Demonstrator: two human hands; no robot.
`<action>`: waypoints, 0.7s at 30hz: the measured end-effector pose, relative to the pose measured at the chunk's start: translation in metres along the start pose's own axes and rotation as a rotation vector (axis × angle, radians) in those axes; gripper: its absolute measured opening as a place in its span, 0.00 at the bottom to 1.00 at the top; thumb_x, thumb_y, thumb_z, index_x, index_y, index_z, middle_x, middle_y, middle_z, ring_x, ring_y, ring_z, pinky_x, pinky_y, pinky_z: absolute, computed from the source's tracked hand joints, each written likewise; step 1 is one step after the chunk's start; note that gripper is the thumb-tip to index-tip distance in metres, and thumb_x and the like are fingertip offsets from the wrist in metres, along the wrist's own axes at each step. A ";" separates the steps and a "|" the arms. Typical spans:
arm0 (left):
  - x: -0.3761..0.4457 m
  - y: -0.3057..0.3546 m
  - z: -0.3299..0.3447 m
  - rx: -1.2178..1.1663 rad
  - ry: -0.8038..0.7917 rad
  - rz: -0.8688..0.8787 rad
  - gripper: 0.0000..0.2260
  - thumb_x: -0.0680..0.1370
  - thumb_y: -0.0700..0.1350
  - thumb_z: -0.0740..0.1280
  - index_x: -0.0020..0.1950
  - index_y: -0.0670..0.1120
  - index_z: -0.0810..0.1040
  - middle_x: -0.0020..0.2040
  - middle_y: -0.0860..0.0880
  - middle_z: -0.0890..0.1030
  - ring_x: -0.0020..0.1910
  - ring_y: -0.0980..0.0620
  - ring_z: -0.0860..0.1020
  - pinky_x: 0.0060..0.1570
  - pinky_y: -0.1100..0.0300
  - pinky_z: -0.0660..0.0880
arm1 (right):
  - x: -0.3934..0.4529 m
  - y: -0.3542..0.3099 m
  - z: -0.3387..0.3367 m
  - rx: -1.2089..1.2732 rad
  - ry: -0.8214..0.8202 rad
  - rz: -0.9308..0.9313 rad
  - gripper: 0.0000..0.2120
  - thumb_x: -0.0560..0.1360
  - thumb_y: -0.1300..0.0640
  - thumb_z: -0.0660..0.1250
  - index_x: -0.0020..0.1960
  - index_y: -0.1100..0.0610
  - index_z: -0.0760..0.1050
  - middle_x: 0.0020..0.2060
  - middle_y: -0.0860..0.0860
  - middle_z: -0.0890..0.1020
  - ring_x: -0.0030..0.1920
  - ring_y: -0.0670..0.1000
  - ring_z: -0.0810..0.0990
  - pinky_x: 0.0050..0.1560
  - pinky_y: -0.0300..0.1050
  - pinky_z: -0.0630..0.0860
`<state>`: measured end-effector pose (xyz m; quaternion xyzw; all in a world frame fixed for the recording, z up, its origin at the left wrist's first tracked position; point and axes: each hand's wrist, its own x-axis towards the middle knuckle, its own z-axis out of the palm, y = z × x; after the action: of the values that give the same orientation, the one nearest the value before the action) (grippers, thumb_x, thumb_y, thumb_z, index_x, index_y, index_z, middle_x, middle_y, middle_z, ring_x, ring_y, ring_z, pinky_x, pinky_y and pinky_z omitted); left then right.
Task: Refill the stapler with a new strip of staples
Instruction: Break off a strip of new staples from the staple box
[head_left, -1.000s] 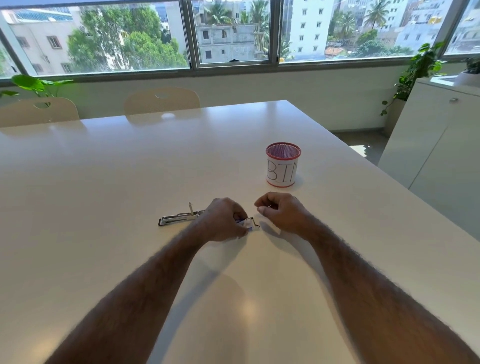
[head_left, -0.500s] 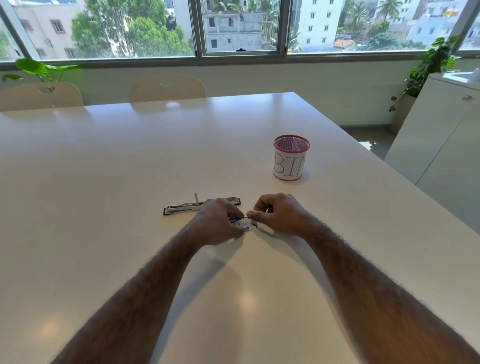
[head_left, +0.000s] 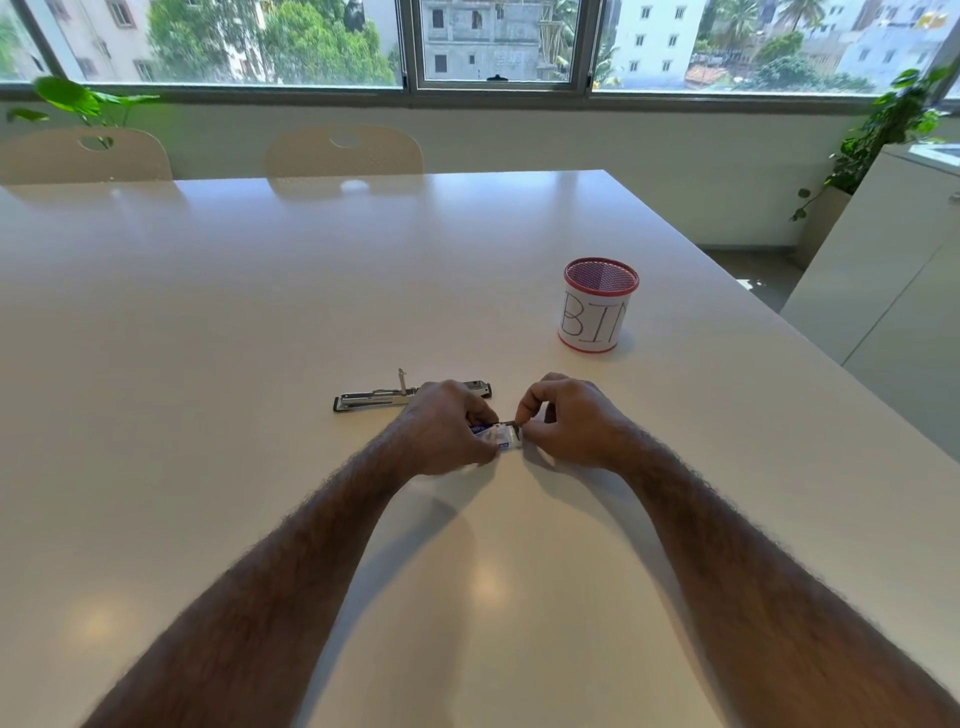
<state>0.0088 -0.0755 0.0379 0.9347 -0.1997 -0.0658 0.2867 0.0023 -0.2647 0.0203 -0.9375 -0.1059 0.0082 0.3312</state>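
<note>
A silver stapler (head_left: 374, 399) lies opened flat on the white table (head_left: 260, 312), just behind my left hand, its right end partly hidden by that hand. My left hand (head_left: 447, 426) grips a small white and blue staple box (head_left: 496, 435) near the table's middle. My right hand (head_left: 566, 418) pinches a thin dark strip of staples (head_left: 511, 424) at the box's right end. Both hands sit close together, fingers curled.
A red mesh cup (head_left: 597, 306) with a paper label reading BIN stands behind and to the right of my hands. Two pale chairs (head_left: 345, 150) stand at the table's far edge. A white cabinet (head_left: 893, 291) is off to the right.
My hands have come closer together over the staple box, and my right hand now pinches the strip at the box's end. The camera view has tilted down a little.
</note>
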 end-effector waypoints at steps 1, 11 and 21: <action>0.000 0.000 0.000 -0.001 -0.002 0.003 0.16 0.68 0.47 0.76 0.55 0.49 0.84 0.41 0.58 0.79 0.39 0.64 0.77 0.36 0.72 0.73 | 0.000 0.000 0.000 0.005 0.008 0.003 0.06 0.71 0.54 0.72 0.38 0.47 0.77 0.43 0.41 0.75 0.41 0.44 0.74 0.38 0.36 0.68; 0.001 -0.005 -0.009 0.014 -0.082 -0.028 0.16 0.68 0.47 0.77 0.55 0.48 0.83 0.49 0.53 0.83 0.44 0.61 0.79 0.44 0.66 0.78 | 0.000 0.000 0.000 -0.020 -0.020 0.011 0.06 0.71 0.56 0.73 0.39 0.48 0.78 0.42 0.42 0.77 0.41 0.44 0.76 0.37 0.34 0.69; -0.001 -0.005 -0.012 -0.015 -0.092 -0.044 0.15 0.68 0.46 0.77 0.54 0.47 0.82 0.46 0.55 0.82 0.42 0.61 0.79 0.36 0.71 0.75 | -0.001 -0.009 0.004 -0.016 -0.013 0.042 0.06 0.72 0.52 0.72 0.38 0.49 0.77 0.41 0.42 0.75 0.40 0.45 0.73 0.36 0.35 0.66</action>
<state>0.0121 -0.0657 0.0449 0.9326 -0.1916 -0.1165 0.2827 -0.0005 -0.2554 0.0231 -0.9422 -0.0881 0.0204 0.3226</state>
